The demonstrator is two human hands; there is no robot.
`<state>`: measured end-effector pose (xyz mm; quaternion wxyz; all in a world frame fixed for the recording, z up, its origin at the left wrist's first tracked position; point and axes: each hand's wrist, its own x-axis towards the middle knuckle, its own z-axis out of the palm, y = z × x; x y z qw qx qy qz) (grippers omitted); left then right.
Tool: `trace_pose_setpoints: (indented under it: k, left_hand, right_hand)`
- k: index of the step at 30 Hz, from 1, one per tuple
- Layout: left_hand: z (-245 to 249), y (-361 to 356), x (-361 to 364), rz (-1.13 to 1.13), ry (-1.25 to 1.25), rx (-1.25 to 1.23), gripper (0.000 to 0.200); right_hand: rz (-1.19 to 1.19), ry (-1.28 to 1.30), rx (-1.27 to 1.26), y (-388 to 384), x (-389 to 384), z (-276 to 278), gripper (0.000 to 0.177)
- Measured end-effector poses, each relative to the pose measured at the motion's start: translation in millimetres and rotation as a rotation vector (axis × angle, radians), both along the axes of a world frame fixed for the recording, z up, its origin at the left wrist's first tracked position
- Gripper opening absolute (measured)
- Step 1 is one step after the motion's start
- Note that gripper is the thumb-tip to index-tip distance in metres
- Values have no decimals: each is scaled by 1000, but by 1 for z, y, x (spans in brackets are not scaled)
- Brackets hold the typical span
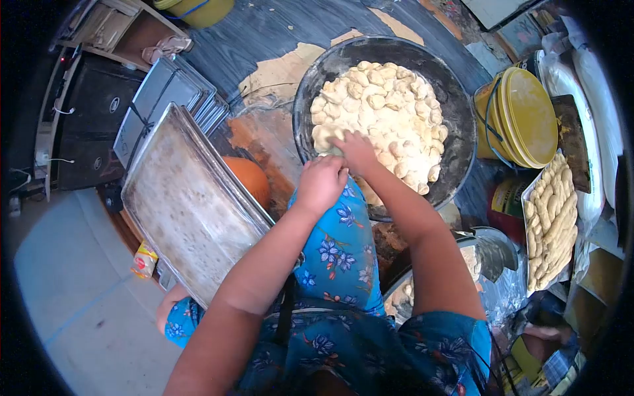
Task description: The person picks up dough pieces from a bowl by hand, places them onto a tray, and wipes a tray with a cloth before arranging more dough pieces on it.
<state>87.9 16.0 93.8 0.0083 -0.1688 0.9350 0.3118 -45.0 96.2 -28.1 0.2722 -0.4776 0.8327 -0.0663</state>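
Note:
A wide black tub (459, 155) holds a heap of floured dough pieces (376, 99). My right hand (357, 153) reaches over its near rim, fingers curled at a dough piece (323, 136) by the left wall. Beside it, my left hand (321, 184) is closed above my knee, at the outside of the rim. A small greenish thing (335, 151) shows between the two hands; I cannot tell what it is. Blue flowered cloth (337, 254) covers my knee, close against the tub.
Stacked metal baking trays (191, 204) lean at my left, with an orange round object (247, 181) behind them. At right stand a yellow lidded bucket (528, 119) and a tray of long dough pieces (551, 221). Another dark container (399, 297) with dough sits beside my right leg.

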Motion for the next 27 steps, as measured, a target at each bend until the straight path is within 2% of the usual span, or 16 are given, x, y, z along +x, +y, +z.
trace_pose_setpoints:
  k: [2,5,8,9,12,15,18,19,21,22,24,27]
  left_hand:
    - [-3,2,1,1,22,-18,21]
    - [-5,2,2,7,47,-7,20]
    - [-2,4,0,7,33,-4,20]
    - [-3,5,1,-1,24,-9,20]
    - [-4,3,-3,-2,14,-32,20]
    - [-1,5,-1,8,13,-41,19]
    - [-2,4,1,-1,44,-62,18]
    - [-4,4,0,-5,51,-75,18]
    - [-7,4,1,-5,57,-76,18]
    - [-8,4,1,-2,59,-69,18]
    - [-9,4,0,-7,48,-63,18]
    - [-9,1,0,-15,16,-68,18]
  right_hand:
    - [-206,10,179,18,-2,23,79]
    - [-660,214,62,47,-28,-7,85]
    - [-886,-22,19,42,-40,-45,88]
    - [-831,-49,126,33,-30,-13,84]
    - [-589,-59,90,34,2,-4,83]
    - [-247,-9,173,52,24,-3,84]
    - [-33,-373,125,54,-5,17,87]
    - [-93,-247,20,54,-15,16,91]
    - [-328,-161,-29,39,-48,14,98]
    - [-404,-46,35,24,-56,31,96]
    - [-640,-21,-103,3,-66,-3,89]
    - [-600,-11,36,-27,-22,0,82]
